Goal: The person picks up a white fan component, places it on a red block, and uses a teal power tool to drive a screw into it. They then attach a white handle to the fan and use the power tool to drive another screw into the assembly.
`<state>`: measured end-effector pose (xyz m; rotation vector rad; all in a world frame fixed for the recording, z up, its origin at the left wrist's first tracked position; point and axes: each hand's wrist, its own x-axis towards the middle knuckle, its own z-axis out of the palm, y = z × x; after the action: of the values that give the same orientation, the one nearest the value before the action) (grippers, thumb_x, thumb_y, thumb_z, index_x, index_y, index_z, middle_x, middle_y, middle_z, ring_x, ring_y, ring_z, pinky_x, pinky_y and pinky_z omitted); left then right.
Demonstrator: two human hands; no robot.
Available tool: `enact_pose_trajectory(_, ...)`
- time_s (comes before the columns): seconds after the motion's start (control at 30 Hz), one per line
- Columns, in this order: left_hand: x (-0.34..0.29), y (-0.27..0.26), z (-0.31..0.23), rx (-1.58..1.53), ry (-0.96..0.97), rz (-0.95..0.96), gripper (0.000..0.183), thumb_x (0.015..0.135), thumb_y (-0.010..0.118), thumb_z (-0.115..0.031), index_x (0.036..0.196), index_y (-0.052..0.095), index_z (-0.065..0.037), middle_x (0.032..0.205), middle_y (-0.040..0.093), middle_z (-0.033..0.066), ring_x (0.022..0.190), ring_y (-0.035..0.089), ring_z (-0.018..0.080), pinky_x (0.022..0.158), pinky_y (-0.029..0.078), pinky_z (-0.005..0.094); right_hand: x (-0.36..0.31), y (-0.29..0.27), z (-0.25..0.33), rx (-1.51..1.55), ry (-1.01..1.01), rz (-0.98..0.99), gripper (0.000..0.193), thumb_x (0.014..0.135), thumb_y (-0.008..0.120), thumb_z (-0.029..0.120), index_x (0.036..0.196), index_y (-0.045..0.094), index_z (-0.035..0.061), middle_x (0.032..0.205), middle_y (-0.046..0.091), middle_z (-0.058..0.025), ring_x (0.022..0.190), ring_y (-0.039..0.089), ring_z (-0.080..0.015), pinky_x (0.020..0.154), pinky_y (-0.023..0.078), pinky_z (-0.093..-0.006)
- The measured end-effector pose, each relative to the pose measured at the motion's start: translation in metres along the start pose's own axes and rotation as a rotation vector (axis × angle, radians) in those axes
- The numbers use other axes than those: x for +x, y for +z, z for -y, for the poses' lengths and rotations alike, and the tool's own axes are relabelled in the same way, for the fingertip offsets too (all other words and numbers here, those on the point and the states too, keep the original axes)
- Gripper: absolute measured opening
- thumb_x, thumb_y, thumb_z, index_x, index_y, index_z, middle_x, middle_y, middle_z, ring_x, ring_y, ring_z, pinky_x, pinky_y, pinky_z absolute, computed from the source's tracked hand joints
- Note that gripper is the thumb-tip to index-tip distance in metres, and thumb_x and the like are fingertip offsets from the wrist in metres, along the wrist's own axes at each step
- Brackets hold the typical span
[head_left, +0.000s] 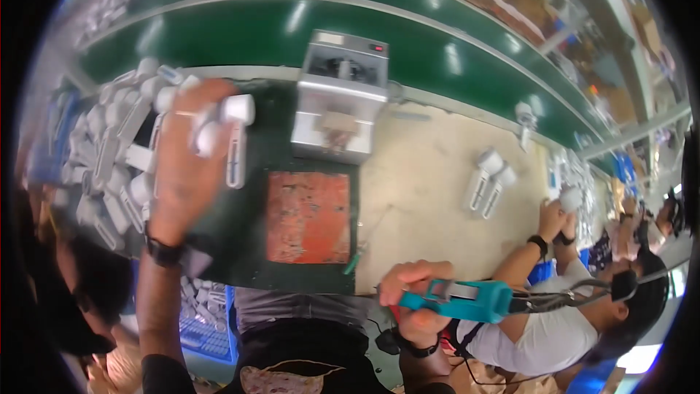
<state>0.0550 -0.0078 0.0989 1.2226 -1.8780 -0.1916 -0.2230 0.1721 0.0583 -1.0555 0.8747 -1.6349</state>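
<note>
Teal tool (477,305): gripped in the right hand, lying nearly level, with a dark cable (572,297) running from its end to the right of that hand.
Right hand (417,322): closed around the teal tool, held above the near edge of the tabletop (430,211).
Left hand (188,153): grasping at least one white part (238,108) with a rounded head, above the dark left section of the tabletop; motion blur, exact number held cannot be told.
White pile (109,142): similar parts heaped to the left of the left hand, many overlapping.
Red pad (308,217): flat on the dark section, to the right of the left hand and to the left of and beyond the right hand; surface worn.
Grey machine (341,95): standing to the right of and beyond the left hand, a red light on its top.
Green-handled tool (353,263): lying near the right hand, to its left.
Pair of white units (487,181): side by side on the pale section, beyond the right hand and to its right.
Co-worker's hands (555,220): around another white piece (572,198), farther right of the right hand.
Blue crate (211,335): below the left hand, under tabletop level.
</note>
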Motion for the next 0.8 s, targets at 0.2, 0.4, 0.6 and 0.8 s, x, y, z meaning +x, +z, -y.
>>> enact_pose_trajectory(0.2, 0.005, 0.246, -0.133, -0.537, 0.312, 0.439, 0.038, 0.091, 0.067, -0.038, 0.096, 0.058, -0.002, 0.1, 0.066, 0.0169, 0.094, 0.064, 0.0361, 0.082, 0.053, 0.0457, -0.009, -0.001, 0.015, -0.066, 0.049, -0.053, 0.068, 0.082, 0.082, 0.05, 0.114, 0.052, -0.0022, 0.077, 0.059, -0.013, 0.067, 0.059, -0.0255, 0.06, 0.048, -0.0357)
enact_pose_trajectory(0.4, 0.0, 0.371, -0.181, -0.502, 0.076, 0.482, 0.044, 0.08, 0.074, -0.044, 0.088, 0.06, -0.003, 0.089, 0.066, 0.0177, 0.089, 0.065, 0.037, 0.076, 0.053, 0.047, -0.026, -0.006, 0.02, -0.179, 0.1, -0.076, 0.073, 0.081, 0.081, 0.054, 0.115, 0.052, -0.0029, 0.081, 0.061, -0.0158, 0.068, 0.061, -0.0251, 0.061, 0.05, -0.0361)
enact_pose_trajectory(0.6, -0.007, 0.33, -0.167, -0.4, 0.16, 0.357, 0.033, 0.08, 0.069, -0.033, 0.096, 0.06, -0.006, 0.096, 0.065, 0.0151, 0.093, 0.064, 0.0368, 0.078, 0.054, 0.0471, -0.023, -0.022, 0.021, -0.197, -0.095, -0.205, 0.072, 0.084, 0.081, 0.05, 0.124, 0.052, -0.0012, 0.082, 0.064, -0.0109, 0.074, 0.062, -0.017, 0.066, 0.048, -0.0291)
enact_pose_trajectory(0.8, -0.034, 0.214, -0.089, -0.528, 0.402, 0.257, 0.032, 0.08, 0.074, -0.024, 0.103, 0.062, -0.004, 0.09, 0.058, 0.0121, 0.085, 0.06, 0.0351, 0.073, 0.05, 0.0477, 0.002, -0.028, 0.009, -0.273, -0.113, -0.264, 0.073, 0.088, 0.073, 0.057, 0.124, 0.052, -0.0039, 0.081, 0.063, -0.0115, 0.074, 0.062, -0.0212, 0.067, 0.05, -0.0324)
